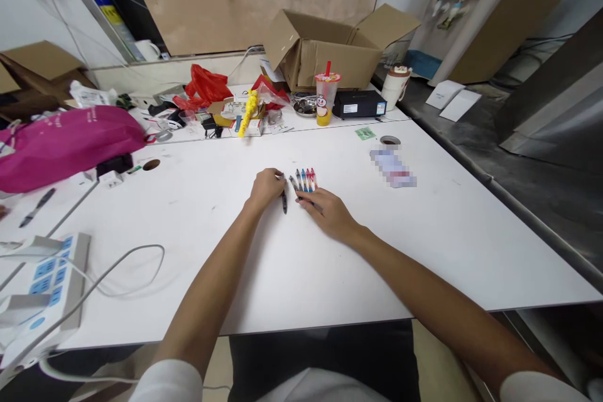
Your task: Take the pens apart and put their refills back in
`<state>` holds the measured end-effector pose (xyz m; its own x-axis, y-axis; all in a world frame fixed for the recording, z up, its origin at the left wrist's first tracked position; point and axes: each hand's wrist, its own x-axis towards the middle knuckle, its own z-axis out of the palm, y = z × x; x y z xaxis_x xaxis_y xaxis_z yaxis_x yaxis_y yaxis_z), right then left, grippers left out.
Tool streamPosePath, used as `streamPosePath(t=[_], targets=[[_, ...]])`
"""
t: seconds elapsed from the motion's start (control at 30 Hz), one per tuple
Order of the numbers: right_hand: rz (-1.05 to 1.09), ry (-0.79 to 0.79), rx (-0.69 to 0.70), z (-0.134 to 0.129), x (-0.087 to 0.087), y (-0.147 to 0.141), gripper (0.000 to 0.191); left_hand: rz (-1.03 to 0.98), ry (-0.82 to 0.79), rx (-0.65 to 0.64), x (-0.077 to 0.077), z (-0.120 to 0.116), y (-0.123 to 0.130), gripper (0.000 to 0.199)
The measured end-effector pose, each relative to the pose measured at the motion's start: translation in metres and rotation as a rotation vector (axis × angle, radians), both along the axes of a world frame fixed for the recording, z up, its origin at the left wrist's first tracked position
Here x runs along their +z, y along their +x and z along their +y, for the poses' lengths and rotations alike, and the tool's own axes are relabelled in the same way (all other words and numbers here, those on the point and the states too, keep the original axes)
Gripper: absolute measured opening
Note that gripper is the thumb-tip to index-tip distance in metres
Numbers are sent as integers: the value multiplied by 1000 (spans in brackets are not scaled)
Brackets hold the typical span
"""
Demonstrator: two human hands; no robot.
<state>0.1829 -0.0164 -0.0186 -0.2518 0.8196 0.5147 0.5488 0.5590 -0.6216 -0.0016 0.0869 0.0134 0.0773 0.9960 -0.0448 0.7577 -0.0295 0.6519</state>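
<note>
Several pens [304, 177] lie side by side in a row on the white table [198, 201], with black, blue and red ends pointing away from me. To the left of the row, my left hand [268, 187] is closed on a black pen [284, 202], whose dark end sticks out below the fingers. At the near end of the row rests my right hand [332, 213], its thumb and fingertips brought together at the lower ends of the pens. It covers part of them, and what it pinches, if anything, is hidden.
A power strip [59, 282] with a looping cable lies at the left. Behind stand a cardboard box [332, 56], a drink cup [326, 100] and a black box [360, 104]. A tape roll [390, 141] and a blurred-out flat object [393, 168] lie right; a magenta bag [80, 141] sits left.
</note>
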Motion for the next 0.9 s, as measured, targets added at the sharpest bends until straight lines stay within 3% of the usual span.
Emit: streamPosePath(t=[0.27, 0.37, 0.43, 0.53, 0.67, 0.77, 0.83, 0.9], targets=[[138, 3, -18, -1, 3, 3, 34, 53, 19, -13, -3, -11, -4, 33], [169, 17, 1, -2, 5, 2, 33, 15, 102, 41, 0, -16, -3, 35], [216, 19, 16, -3, 7, 2, 32, -135, 153, 111, 4, -21, -2, 35], [295, -44, 57, -8, 11, 2, 28, -624, -24, 93, 12, -32, 1, 46], [497, -287, 161, -11, 16, 0, 22, -1042, -176, 27, 19, -54, -2, 31], [687, -610, 231, -9, 17, -2, 33, -1191, -232, -6, 18, -71, -6, 26], [660, -870, 334, -8, 18, -2, 45, -1228, -234, -35, 14, -79, -6, 27], [543, -981, 403, -9, 21, -1, 48, -1223, -218, -41, 9, -85, -5, 31]])
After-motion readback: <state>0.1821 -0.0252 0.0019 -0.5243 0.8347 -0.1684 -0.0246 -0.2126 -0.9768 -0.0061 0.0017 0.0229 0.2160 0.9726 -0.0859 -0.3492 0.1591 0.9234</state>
